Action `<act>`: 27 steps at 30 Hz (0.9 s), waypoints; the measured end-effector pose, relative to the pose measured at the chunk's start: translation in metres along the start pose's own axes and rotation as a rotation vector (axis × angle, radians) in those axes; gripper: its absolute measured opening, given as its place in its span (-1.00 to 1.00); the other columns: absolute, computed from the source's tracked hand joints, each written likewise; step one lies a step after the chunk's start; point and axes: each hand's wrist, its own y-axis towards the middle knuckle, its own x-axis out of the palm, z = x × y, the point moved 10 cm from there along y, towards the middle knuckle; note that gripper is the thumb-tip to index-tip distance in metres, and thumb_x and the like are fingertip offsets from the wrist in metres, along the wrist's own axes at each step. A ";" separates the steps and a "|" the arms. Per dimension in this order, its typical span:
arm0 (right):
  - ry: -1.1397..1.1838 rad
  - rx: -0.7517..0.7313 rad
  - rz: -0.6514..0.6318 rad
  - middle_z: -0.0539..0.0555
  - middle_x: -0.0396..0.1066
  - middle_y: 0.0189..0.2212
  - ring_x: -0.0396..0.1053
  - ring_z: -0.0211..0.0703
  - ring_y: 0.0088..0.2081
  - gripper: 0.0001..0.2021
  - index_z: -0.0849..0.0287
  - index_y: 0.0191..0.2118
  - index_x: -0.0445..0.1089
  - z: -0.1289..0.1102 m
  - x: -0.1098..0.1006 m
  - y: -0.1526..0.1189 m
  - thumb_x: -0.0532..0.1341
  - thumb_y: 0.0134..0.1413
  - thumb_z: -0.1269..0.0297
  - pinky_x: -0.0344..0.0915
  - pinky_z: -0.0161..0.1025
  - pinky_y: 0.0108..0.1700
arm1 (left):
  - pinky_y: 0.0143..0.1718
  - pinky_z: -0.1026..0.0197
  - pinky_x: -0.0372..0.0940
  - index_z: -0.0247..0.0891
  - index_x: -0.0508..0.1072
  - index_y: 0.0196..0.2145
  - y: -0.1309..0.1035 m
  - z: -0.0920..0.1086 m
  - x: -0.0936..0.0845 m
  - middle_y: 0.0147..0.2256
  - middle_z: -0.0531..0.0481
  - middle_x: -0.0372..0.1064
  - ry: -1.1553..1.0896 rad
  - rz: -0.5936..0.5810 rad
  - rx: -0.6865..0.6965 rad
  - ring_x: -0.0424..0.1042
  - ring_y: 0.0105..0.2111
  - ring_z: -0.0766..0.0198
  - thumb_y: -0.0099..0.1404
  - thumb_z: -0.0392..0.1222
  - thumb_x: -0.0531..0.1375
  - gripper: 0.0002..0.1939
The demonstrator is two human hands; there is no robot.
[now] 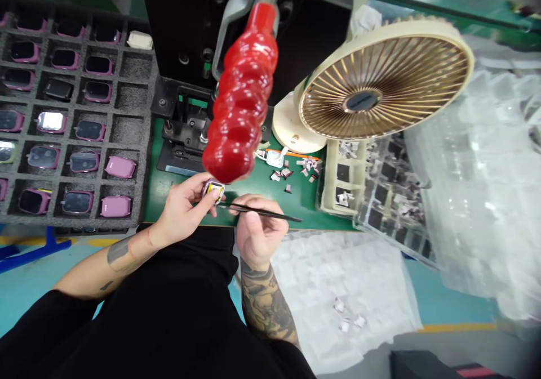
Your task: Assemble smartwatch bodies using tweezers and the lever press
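Observation:
My left hand (186, 207) grips a small smartwatch case (214, 191) between thumb and fingers, just below the red press handle. The case has a purplish rim, and something yellow shows inside it. Dark tweezers (266, 212) lie across the fingers of my right hand (260, 230), which is closed round them. Their tips point left and reach the edge of the case; whether they touch a part inside is too small to tell. On the green mat beyond my right hand lie several small pale parts (286, 173).
A red ribbed handle (243, 97) of a black press hangs over the work spot. A foam tray (131, 126) of watch cases stands left. At right are a cream fan (386, 80), a cream compartment box (323, 190) and clear plastic trays (477, 170). White sheeting (350, 277) hangs below the bench edge.

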 end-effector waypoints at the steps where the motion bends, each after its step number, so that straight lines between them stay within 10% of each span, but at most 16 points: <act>1: -0.036 -0.038 0.073 0.09 0.60 -0.26 0.65 -0.06 -0.29 -0.81 0.05 -0.08 0.53 -0.004 -0.006 -0.001 0.42 0.42 0.07 0.65 -0.11 -0.31 | -0.44 0.26 0.43 -0.22 0.63 0.20 0.000 -0.001 -0.001 -0.22 -0.07 0.70 -0.022 0.016 -0.007 0.60 -0.46 0.30 0.59 0.04 0.38 -0.62; 11: 0.037 0.111 0.011 0.09 0.65 -0.24 0.62 -0.14 -0.37 -0.78 0.09 -0.11 0.53 0.010 -0.002 -0.003 0.45 0.41 0.07 0.62 -0.16 -0.32 | -0.42 0.16 0.50 -0.31 0.65 0.15 0.007 0.002 -0.005 -0.23 -0.20 0.72 -0.180 0.021 -0.095 0.66 -0.42 0.14 0.53 0.24 0.40 -0.45; 15: 0.218 0.037 -0.162 -0.01 0.53 -0.43 0.43 -0.21 -0.55 -0.73 0.06 -0.22 0.42 -0.039 -0.021 0.010 0.42 0.40 0.05 0.40 -0.24 -0.52 | -0.43 0.19 0.50 -0.31 0.63 0.17 0.007 -0.004 -0.011 -0.20 -0.22 0.74 -0.187 0.078 -0.178 0.65 -0.44 0.17 0.44 0.06 0.52 -0.49; 18: 0.142 -0.171 -0.256 -0.10 0.33 -0.61 0.29 -0.26 -0.63 -0.65 0.06 -0.35 0.33 -0.109 -0.073 0.043 0.42 0.41 0.09 0.32 -0.24 -0.52 | -0.38 0.16 0.51 -0.27 0.63 0.17 0.004 -0.002 -0.011 -0.17 -0.20 0.74 -0.109 0.074 -0.127 0.64 -0.41 0.17 0.47 0.04 0.50 -0.54; 23: -0.661 -0.423 0.337 0.04 0.55 -0.42 0.55 -0.29 -0.42 -0.63 0.20 -0.25 0.51 -0.184 -0.214 0.131 0.44 0.34 -0.04 0.40 -0.20 -0.31 | -0.26 0.14 0.53 -0.20 0.62 0.23 -0.006 -0.004 -0.007 -0.07 -0.17 0.74 0.053 0.041 -0.043 0.66 -0.30 0.17 0.55 0.02 0.43 -0.59; 27: -0.877 -0.662 0.504 0.18 0.68 -0.07 0.68 -0.04 -0.07 -0.68 0.24 0.02 0.66 -0.185 -0.213 0.137 0.41 0.44 0.05 0.62 0.02 0.00 | -0.27 0.14 0.54 -0.13 0.54 0.34 -0.010 -0.007 -0.005 -0.03 -0.14 0.74 0.105 0.028 -0.045 0.66 -0.29 0.17 0.56 0.04 0.41 -0.50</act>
